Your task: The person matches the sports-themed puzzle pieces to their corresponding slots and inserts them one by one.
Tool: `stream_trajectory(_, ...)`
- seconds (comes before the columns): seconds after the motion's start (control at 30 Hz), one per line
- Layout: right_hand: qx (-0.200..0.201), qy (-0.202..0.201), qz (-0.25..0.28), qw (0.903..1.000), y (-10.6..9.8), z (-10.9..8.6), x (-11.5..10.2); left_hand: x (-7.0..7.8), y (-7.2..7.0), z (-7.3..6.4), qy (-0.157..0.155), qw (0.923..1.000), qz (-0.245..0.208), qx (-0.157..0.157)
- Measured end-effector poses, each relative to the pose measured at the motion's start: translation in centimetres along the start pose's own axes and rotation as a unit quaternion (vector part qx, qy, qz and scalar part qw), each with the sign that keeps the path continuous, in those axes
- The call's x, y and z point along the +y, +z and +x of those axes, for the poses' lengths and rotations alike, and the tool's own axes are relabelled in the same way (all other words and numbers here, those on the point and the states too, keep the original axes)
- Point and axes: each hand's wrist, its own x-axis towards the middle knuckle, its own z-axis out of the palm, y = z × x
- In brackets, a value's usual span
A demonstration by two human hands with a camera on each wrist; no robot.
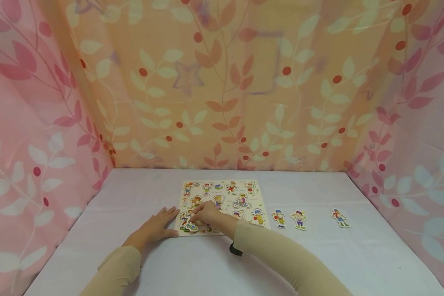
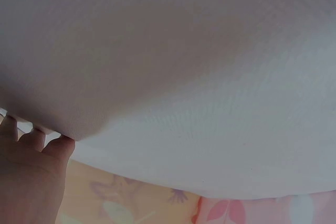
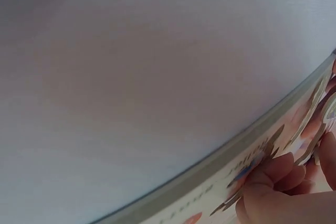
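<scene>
A wooden picture puzzle board (image 1: 258,202) with several figures of children doing sports lies flat on the table. Over its lower left corner, my right hand (image 1: 206,213) pinches a child-shaped puzzle piece (image 1: 191,226) between thumb and fingers. The right wrist view shows the same hand (image 3: 283,187) low over the board (image 3: 176,203), close to its edge. My left hand (image 1: 155,225) rests on the table with fingers extended, its fingertips at the board's left edge. Only some fingers of the left hand (image 2: 39,161) show in the left wrist view.
Three loose child-shaped pieces lie right of the board: one in a blue cap (image 1: 279,218), one in purple trousers (image 1: 300,220), and one farther right (image 1: 341,218). A white cloth (image 1: 222,267) covers the table. Patterned curtains (image 1: 222,123) stand behind and on both sides.
</scene>
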Motion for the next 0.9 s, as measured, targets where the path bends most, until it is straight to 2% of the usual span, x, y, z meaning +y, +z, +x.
stream_trajectory(0.1, 0.007, -0.014, -0.010, 0.9998, 0.7, 0.4, 0.1, 0.0, 0.0, 0.1, 0.003, 1.0000, -0.001, 0.003)
stream_trajectory(0.2, 0.017, -0.030, -0.065, 0.9973, 1.3, 0.8, 0.1, 0.1, 0.0, 0.1, 0.000, 1.0000, -0.001, 0.001)
stream_trajectory(0.4, 0.021, -0.020, -0.161, 0.9866, 2.1, 1.0, -0.5, 0.0, 0.0, 0.3, -0.008, 1.0000, 0.000, -0.004)
stream_trajectory(0.6, -0.002, -0.029, -0.190, 0.9814, 1.8, 0.3, -1.5, -0.2, 0.0, 0.1, -0.006, 1.0000, -0.004, 0.002)
stream_trajectory(0.67, -0.014, -0.023, -0.176, 0.9839, 1.5, 0.2, -1.6, -0.2, -0.1, 0.1, -0.007, 1.0000, -0.007, 0.002)
stream_trajectory(0.77, -0.028, -0.010, -0.122, 0.9921, 0.7, 0.3, -1.3, -0.1, 0.0, 0.1, -0.010, 0.9999, -0.011, -0.002)
stream_trajectory(0.9, -0.024, -0.026, -0.045, 0.9984, -1.0, -0.3, -1.1, -0.1, 0.0, 0.2, -0.009, 0.9998, -0.019, -0.001)
